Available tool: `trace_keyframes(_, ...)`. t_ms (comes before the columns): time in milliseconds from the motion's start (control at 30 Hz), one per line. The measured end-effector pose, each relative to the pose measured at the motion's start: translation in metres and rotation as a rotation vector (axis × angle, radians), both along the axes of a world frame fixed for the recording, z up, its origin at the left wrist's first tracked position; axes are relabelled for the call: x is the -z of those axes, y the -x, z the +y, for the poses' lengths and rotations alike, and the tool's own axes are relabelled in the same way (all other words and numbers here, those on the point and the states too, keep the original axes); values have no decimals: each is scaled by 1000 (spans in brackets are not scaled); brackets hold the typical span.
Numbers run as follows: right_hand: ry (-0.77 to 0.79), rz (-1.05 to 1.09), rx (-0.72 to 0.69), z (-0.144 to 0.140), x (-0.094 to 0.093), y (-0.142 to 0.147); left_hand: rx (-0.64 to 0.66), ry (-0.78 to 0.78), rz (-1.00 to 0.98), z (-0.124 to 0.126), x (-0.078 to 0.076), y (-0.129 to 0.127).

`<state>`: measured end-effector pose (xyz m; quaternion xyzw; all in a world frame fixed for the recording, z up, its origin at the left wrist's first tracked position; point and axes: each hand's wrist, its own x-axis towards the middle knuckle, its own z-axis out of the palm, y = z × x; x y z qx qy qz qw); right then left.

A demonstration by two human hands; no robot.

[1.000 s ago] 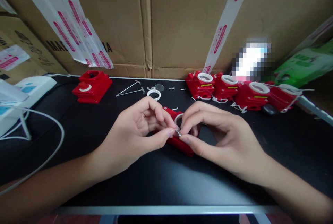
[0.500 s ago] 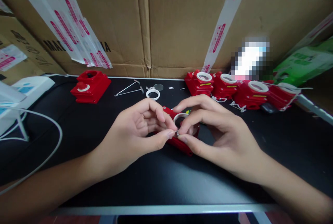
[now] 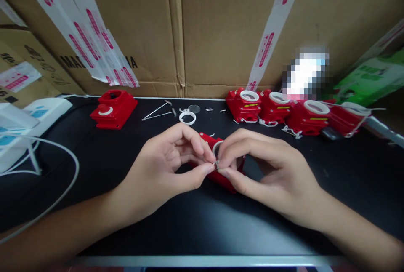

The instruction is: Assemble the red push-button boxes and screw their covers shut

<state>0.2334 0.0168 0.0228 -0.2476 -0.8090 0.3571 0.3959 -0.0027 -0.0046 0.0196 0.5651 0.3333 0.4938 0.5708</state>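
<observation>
Between the fingertips of both hands is a small silver metal piece (image 3: 216,165), too tiny for its exact kind to show. My left hand (image 3: 176,162) pinches it from the left with thumb and forefinger, the other fingers curled loosely. From the right, my right hand (image 3: 265,164) holds it in a closed pinch. Just behind and beneath the fingertips lies a red box (image 3: 225,181) with a white ring (image 3: 217,148), largely hidden by my hands. Beyond it on the black table are a loose white ring (image 3: 187,118), a clear disc (image 3: 194,109) and small screws (image 3: 209,110).
A red box with a red knob (image 3: 113,110) stands back left, near T-handled metal tools (image 3: 159,112). Several red boxes with white rings (image 3: 274,108) line the back right. A white power strip (image 3: 41,114) and cable (image 3: 71,154) are left. Cardboard (image 3: 208,32) rises behind.
My right fingers have closed in and curled more around the small metal piece, its forefinger coming down off the red box's ring. The view has shifted slightly.
</observation>
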Motion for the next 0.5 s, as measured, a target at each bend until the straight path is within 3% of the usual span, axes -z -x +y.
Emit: trace_keyframes(500, -54, 52, 16, -4, 1, 7, 1, -199, 99, -3, 0, 0)
